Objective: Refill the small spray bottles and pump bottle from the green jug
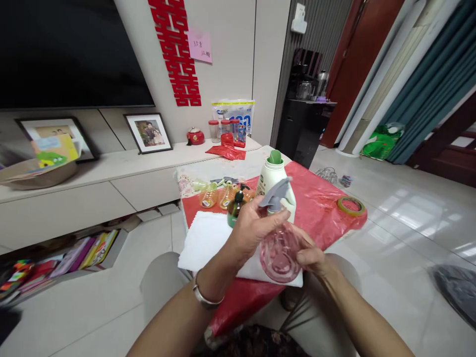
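Observation:
A clear pink spray bottle point(279, 255) with a grey trigger head is tilted in front of me, above a folded white cloth point(208, 238). Around its neck, just below the trigger head, my left hand point(253, 223) is closed. My right hand point(310, 250) grips the bottle's body from the right side. Directly behind it stands a white jug point(273, 171) with a green piece in its mouth, partly hidden by the trigger head. A dark green pump bottle point(234, 210) is beside my left hand. Several orange-tinted clear bottles point(208, 197) sit farther left.
Red plastic sheeting point(312, 198) covers the table, with a roll of tape point(350, 206) near its right edge. Beyond the table, a cabinet point(148, 171) bears picture frames, a red pot point(195, 136) and lidded jars point(214, 131). A green package point(383, 141) lies on the floor.

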Available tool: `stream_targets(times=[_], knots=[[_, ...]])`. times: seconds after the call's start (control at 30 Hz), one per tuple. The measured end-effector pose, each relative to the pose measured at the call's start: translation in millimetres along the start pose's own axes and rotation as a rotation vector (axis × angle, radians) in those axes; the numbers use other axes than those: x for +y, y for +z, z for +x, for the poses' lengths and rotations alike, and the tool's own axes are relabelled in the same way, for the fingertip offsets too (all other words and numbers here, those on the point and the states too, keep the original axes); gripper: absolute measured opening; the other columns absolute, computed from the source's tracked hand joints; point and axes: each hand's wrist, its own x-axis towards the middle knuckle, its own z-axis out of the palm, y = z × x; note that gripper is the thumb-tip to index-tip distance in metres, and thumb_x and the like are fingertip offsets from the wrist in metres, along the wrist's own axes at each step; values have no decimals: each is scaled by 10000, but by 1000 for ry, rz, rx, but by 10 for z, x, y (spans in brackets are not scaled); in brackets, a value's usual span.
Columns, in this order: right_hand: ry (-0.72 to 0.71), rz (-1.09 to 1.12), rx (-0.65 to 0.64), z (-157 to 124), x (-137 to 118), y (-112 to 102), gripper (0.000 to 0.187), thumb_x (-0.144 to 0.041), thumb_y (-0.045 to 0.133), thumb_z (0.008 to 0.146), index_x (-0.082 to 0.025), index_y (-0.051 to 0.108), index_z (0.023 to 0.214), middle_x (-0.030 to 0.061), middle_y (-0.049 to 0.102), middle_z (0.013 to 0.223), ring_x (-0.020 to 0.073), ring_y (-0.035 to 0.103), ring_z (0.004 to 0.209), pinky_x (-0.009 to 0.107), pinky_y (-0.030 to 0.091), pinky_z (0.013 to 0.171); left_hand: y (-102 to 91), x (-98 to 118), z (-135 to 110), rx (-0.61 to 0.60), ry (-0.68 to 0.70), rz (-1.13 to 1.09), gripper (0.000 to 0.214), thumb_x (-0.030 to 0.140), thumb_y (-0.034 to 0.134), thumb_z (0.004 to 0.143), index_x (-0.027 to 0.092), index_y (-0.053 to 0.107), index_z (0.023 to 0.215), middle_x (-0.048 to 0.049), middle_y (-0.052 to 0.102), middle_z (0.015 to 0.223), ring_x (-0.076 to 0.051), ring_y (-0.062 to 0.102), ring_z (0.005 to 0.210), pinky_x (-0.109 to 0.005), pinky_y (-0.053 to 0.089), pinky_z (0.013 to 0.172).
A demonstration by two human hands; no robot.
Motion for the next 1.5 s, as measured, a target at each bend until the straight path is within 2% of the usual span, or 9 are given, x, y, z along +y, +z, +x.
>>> stream_targets(times=[0.13, 0.27, 0.4, 0.6, 0.8, 0.93, 1.07, 1.3, 1.5], knots=[[-39, -27, 40, 68, 47, 60, 865, -343, 863, 647, -216, 580, 1455, 124, 661, 1371, 329, 583, 1344, 459, 453, 1137, -12, -48, -9, 215, 51, 72, 441, 374, 949, 659, 176, 686, 951, -20, 727, 905, -169, 666, 830, -312, 494, 835], [-42, -23, 53, 80, 37, 45, 830, -373, 859, 661, -206, 596, 1430, 127, 668, 1355, 334, 583, 1343, 474, 456, 1136, -145, 6, -30, -41, -74, -64, 536, 431, 917, 698, 155, 720, 1113, -109, 780, 1056, -240, 709, 989, -363, 503, 919], [-25, -71, 42, 85, 21, -22, 864, -382, 877, 651, -215, 587, 1447, 120, 648, 1395, 334, 581, 1343, 481, 444, 1149, -231, 30, -10, -73, -57, -98, 458, 405, 913, 711, 144, 732, 1041, -118, 800, 992, -253, 736, 981, -388, 511, 956], [-72, -204, 134, 152, 82, -29, 895, -367, 877, 677, -241, 541, 1497, 103, 579, 1497, 322, 502, 1431, 476, 323, 1251, -72, -92, 56, 320, 100, -31, 550, 270, 1003, 541, 186, 620, 927, -28, 771, 922, -198, 725, 921, -336, 535, 912], [-112, -169, 150, 173, 78, -23, 898, -347, 865, 670, -252, 533, 1499, 103, 576, 1500, 331, 521, 1413, 490, 372, 1221, -109, -106, -99, 357, 160, 218, 265, 381, 799, 846, 183, 733, 1009, -70, 799, 1002, -229, 729, 994, -338, 531, 925], [-88, -110, 120, 159, 33, -40, 887, -388, 871, 643, -232, 570, 1462, 128, 588, 1479, 353, 543, 1381, 485, 487, 1108, -337, -147, -120, 598, 297, 269, 243, 429, 705, 928, 192, 737, 975, -51, 787, 949, -183, 714, 913, -300, 523, 873], [-49, -82, 100, 174, 46, -49, 879, -391, 886, 609, -216, 602, 1423, 141, 625, 1426, 360, 556, 1363, 479, 506, 1072, -476, -97, -26, 393, 254, 156, 394, 455, 771, 873, 202, 751, 1175, -94, 761, 1221, -210, 698, 1101, -306, 513, 946], [-38, -101, 111, 195, 104, -85, 886, -376, 863, 639, -237, 576, 1466, 124, 570, 1501, 340, 576, 1331, 428, 543, 992, -487, 75, 3, 282, 158, -52, 348, 426, 875, 748, 166, 774, 957, -7, 705, 743, -104, 601, 645, -234, 472, 628], [-32, -102, 97, 271, 102, -57, 865, -386, 885, 626, -209, 605, 1425, 116, 664, 1362, 309, 639, 1226, 424, 493, 1065, -457, -7, 94, 234, 117, 75, 413, 273, 972, 601, 183, 747, 934, -12, 750, 859, -142, 676, 810, -250, 524, 769]])
